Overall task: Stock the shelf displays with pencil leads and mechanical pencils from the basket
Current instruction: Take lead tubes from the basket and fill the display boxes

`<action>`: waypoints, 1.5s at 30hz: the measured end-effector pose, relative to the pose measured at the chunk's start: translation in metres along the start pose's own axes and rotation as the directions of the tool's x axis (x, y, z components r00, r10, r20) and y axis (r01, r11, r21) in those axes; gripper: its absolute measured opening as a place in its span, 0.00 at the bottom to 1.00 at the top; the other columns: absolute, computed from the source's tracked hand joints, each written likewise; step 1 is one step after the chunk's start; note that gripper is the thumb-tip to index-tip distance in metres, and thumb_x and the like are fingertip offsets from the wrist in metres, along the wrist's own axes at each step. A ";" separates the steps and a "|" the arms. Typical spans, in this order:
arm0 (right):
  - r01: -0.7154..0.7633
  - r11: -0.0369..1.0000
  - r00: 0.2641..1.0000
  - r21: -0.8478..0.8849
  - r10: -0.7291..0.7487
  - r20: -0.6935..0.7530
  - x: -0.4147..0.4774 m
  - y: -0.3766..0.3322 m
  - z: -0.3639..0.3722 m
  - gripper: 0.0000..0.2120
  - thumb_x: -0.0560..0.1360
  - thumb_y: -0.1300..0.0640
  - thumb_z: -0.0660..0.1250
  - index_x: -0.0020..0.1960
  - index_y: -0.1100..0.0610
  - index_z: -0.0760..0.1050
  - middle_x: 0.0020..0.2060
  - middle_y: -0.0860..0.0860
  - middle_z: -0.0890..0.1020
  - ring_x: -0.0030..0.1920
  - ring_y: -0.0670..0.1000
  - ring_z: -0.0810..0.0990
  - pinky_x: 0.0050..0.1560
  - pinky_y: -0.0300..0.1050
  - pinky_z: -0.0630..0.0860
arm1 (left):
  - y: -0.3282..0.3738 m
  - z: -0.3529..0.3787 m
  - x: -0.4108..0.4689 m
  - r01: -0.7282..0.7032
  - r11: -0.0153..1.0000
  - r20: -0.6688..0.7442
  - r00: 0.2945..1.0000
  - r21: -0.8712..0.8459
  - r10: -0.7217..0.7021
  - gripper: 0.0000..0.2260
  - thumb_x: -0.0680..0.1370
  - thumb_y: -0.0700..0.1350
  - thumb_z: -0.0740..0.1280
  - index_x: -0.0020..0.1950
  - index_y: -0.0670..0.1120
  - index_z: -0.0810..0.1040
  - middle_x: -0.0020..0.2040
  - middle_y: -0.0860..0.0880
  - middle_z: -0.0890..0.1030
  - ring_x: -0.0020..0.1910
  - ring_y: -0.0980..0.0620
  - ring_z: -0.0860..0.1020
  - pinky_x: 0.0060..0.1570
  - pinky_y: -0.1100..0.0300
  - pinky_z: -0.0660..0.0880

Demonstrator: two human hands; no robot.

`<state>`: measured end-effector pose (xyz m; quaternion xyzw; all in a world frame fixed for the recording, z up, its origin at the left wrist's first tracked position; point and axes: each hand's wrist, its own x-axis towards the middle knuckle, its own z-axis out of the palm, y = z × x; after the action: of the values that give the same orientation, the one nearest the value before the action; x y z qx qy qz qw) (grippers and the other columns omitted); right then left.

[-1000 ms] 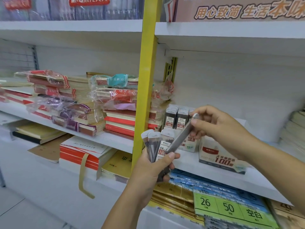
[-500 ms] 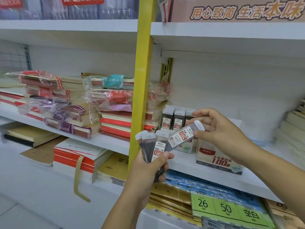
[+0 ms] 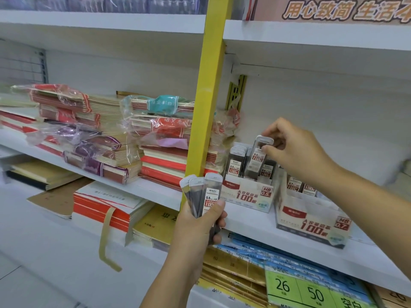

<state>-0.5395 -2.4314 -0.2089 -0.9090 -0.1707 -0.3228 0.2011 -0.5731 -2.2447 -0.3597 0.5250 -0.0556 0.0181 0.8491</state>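
Starting at the left, wrapped stacks of notebooks [image 3: 93, 141] are being kept on the white shelf [image 3: 249, 225], and no part in the job is being played by them. Next to them, in front of the yellow post [image 3: 211, 85], the left hand [image 3: 195, 232] is being held up with fingers and thumb curled round a small fan of lead cases [image 3: 210, 196]. Three tops are showing, and whether more are being hidden behind them cannot be told. Just right of the post, the display box marked 0.5 [image 3: 246, 195] is being filled: a packed row of cases [image 3: 236, 161] is already standing in its left part. A single lead case [image 3: 258, 158] is being pinched near its top end between the thumb and fingertips of the right hand [image 3: 295, 150]. It is being held upright with a slight tilt, its lower end down at the box's right part, beside the cases standing there. Whether it is resting on the bottom cannot be told. Further right, the display box marked 0.7 [image 3: 311, 223] is being left alone, with a few cases showing at its back and open room in front.

Progress is being judged as partway. The 0.5 box is looking close to full, one case is being seated, and the fan in the left hand is waiting to be placed. The 0.7 box is appearing to need more stock. No mechanical pencils and no basket are being shown in this view, so how much of that part is done cannot be told.
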 end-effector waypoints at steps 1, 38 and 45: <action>-0.012 1.000 1.000 -0.001 0.012 0.019 0.002 0.004 0.004 0.11 0.74 0.59 0.71 0.49 0.46 0.72 0.43 0.40 0.79 0.43 0.37 0.77 0.40 0.30 0.70 | -0.001 -0.001 0.001 -0.001 1.000 0.003 1.000 0.001 0.001 0.14 0.76 0.48 0.73 0.58 0.45 0.77 0.36 0.47 0.81 0.33 0.54 0.78 0.29 0.62 0.73; 0.017 0.998 0.998 0.066 -0.013 -0.061 -0.015 -0.009 -0.011 0.04 0.79 0.54 0.65 0.52 0.48 0.70 0.42 0.44 0.80 0.43 0.46 0.80 0.43 0.47 0.78 | 0.016 -0.003 -0.015 0.085 0.996 0.154 0.984 0.028 -0.088 0.08 0.82 0.49 0.65 0.59 0.47 0.75 0.39 0.45 0.84 0.28 0.54 0.75 0.22 0.63 0.69; 0.121 0.983 0.993 -0.140 -0.121 0.008 -0.008 0.002 0.004 0.05 0.77 0.54 0.64 0.51 0.49 0.69 0.39 0.44 0.78 0.40 0.46 0.78 0.39 0.47 0.76 | 0.014 -0.005 -0.012 0.104 0.994 0.154 0.982 0.040 -0.109 0.08 0.82 0.49 0.65 0.59 0.49 0.74 0.40 0.45 0.84 0.30 0.53 0.77 0.22 0.63 0.69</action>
<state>-0.5426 -2.4326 -0.2174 -0.9088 -0.2023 -0.3457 0.1167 -0.5854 -2.2333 -0.3509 0.5405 -0.0936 -0.0676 0.8334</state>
